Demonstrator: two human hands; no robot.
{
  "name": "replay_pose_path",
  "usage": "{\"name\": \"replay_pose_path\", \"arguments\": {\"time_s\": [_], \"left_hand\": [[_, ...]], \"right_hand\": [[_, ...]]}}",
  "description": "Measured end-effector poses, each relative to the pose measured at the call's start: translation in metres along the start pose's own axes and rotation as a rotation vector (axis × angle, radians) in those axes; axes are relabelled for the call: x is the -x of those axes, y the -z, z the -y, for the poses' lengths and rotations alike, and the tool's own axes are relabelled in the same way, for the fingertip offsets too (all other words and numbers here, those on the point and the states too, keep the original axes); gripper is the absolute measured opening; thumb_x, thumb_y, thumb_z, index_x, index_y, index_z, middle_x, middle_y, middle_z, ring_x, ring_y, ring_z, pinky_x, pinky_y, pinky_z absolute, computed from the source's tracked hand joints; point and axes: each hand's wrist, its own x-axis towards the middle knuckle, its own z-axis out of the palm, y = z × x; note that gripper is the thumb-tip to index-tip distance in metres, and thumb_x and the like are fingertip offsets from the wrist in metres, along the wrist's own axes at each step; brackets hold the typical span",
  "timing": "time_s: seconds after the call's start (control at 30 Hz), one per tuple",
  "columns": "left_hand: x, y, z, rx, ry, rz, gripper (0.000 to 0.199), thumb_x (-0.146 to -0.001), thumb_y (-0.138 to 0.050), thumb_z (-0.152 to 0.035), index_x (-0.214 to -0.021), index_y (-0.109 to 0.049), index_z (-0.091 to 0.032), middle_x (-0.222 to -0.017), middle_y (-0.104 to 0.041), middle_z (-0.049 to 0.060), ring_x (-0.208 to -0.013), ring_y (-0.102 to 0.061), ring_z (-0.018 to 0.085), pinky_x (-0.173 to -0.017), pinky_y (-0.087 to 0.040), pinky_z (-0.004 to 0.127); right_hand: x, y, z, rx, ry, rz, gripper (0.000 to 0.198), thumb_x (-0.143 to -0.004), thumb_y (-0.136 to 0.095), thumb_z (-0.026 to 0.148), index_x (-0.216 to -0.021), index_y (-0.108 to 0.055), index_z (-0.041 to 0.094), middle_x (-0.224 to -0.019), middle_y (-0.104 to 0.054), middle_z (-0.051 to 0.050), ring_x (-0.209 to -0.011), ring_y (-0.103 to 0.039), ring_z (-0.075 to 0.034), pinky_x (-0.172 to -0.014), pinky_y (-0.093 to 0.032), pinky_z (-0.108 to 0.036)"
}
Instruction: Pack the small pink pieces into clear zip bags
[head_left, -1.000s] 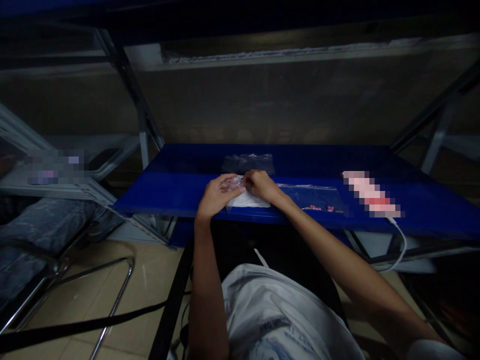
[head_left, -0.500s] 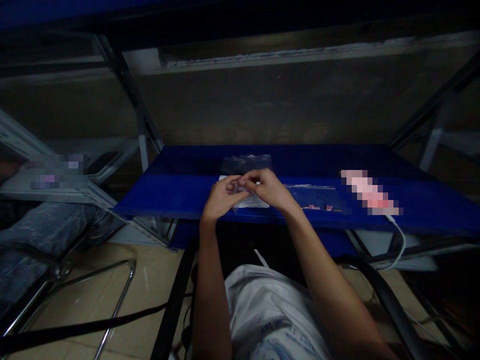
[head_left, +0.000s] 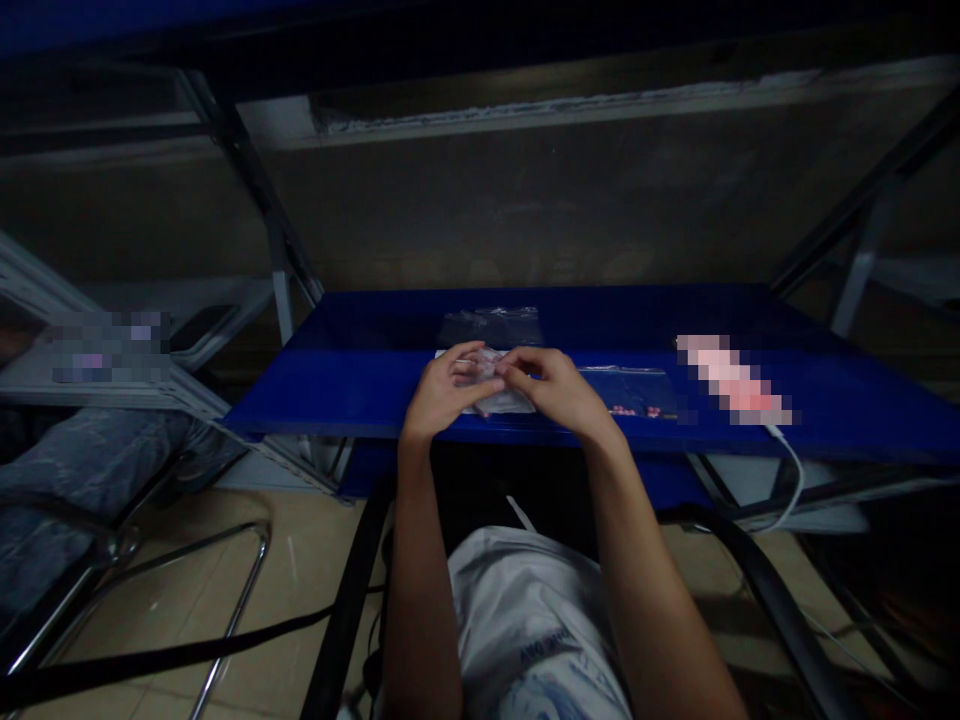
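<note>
Between my hands is a small clear plastic bag point(head_left: 487, 372), held near the front edge of the blue table point(head_left: 345, 385). My left hand point(head_left: 445, 392) curls around its left side, fingers closed on the plastic. From the right, my right hand point(head_left: 546, 383) pinches the bag with thumb and fingertips. What the bag contains is too blurred to make out. Beneath lies something flat and white, mostly covered by the hands. Just right of my right hand rests a clear zip bag point(head_left: 626, 385) with small pink pieces point(head_left: 624, 411) along its lower edge.
Another clear plastic bag point(head_left: 491, 325) lies behind my hands. At the table's right is a blurred-out pinkish object point(head_left: 731, 378) with a white cable point(head_left: 791, 465) hanging over the front edge. Metal frame legs point(head_left: 281, 265) flank the table. Someone's denim-clad leg point(head_left: 52, 480) shows at left.
My right hand has shifted slightly right and down, away from my left hand, and the plastic between them is spread wider. The view has shifted slightly.
</note>
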Motion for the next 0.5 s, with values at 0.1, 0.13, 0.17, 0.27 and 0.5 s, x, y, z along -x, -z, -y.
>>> {"name": "replay_pose_path", "arguments": {"time_s": [0.1, 0.13, 0.17, 0.27, 0.5], "left_hand": [[-0.002, -0.004, -0.002, 0.047, -0.036, -0.038, 0.04, -0.08, -0.083, -0.036, -0.115, -0.074, -0.018, -0.111, -0.077, 0.01, -0.099, -0.073, 0.021, -0.087, -0.058, 0.031], [-0.003, -0.006, -0.002, 0.056, -0.047, -0.061, 0.034, -0.083, -0.08, -0.038, -0.11, -0.075, -0.018, -0.109, -0.077, 0.009, -0.097, -0.072, 0.02, -0.086, -0.058, 0.031], [-0.004, -0.008, -0.002, 0.063, -0.054, -0.087, 0.029, -0.085, -0.078, -0.039, -0.105, -0.075, -0.018, -0.105, -0.077, 0.008, -0.095, -0.072, 0.019, -0.084, -0.057, 0.03], [-0.006, -0.015, 0.001, 0.085, -0.047, -0.151, 0.026, -0.083, -0.08, -0.041, -0.094, -0.072, -0.018, -0.093, -0.076, 0.006, -0.086, -0.07, 0.018, -0.075, -0.055, 0.027], [-0.007, -0.022, 0.002, 0.102, -0.021, -0.114, 0.023, -0.081, -0.08, -0.037, -0.087, -0.071, -0.017, -0.086, -0.075, 0.005, -0.08, -0.069, 0.016, -0.072, -0.053, 0.026]], "right_hand": [[0.003, 0.007, -0.003, -0.042, -0.004, -0.079, 0.017, -0.091, -0.063, 0.034, -0.09, -0.072, 0.02, -0.081, -0.073, -0.003, -0.075, -0.066, -0.019, -0.07, -0.048, -0.029], [0.004, 0.009, -0.003, -0.062, -0.008, -0.106, 0.016, -0.09, -0.064, 0.034, -0.094, -0.072, 0.02, -0.081, -0.073, -0.003, -0.075, -0.066, -0.019, -0.069, -0.048, -0.029], [0.005, 0.011, -0.004, -0.088, -0.013, -0.131, 0.017, -0.09, -0.065, 0.034, -0.098, -0.071, 0.02, -0.081, -0.073, -0.003, -0.074, -0.067, -0.019, -0.068, -0.048, -0.029], [0.007, 0.013, -0.005, -0.167, -0.024, -0.193, 0.027, -0.087, -0.069, 0.036, -0.11, -0.067, 0.021, -0.08, -0.072, -0.002, -0.072, -0.067, -0.019, -0.067, -0.05, -0.029], [0.013, 0.018, -0.008, 0.024, 0.014, -0.327, 0.019, -0.089, -0.071, 0.035, -0.101, -0.07, 0.021, -0.079, -0.075, -0.003, -0.073, -0.068, -0.02, -0.069, -0.048, -0.03]]}}
